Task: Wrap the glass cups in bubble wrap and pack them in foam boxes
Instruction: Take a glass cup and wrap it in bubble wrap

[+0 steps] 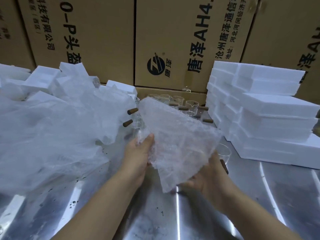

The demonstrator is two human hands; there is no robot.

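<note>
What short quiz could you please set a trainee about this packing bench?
1. True or false: the left hand and the right hand both hold the bubble wrap.
2. The neat stack of foam boxes stands: A) left of the hands, B) right of the hands, C) on the floor.
3. Fill in: the glass cups stand on a shiny ____ table.
Key: 1 true; 2 B; 3 metal.

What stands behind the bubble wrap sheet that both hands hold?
Glass cups with brown handles stand on the metal table. The bubble wrap sheet, held by the left hand and right hand, covers some of them, so their number is unclear.
</note>
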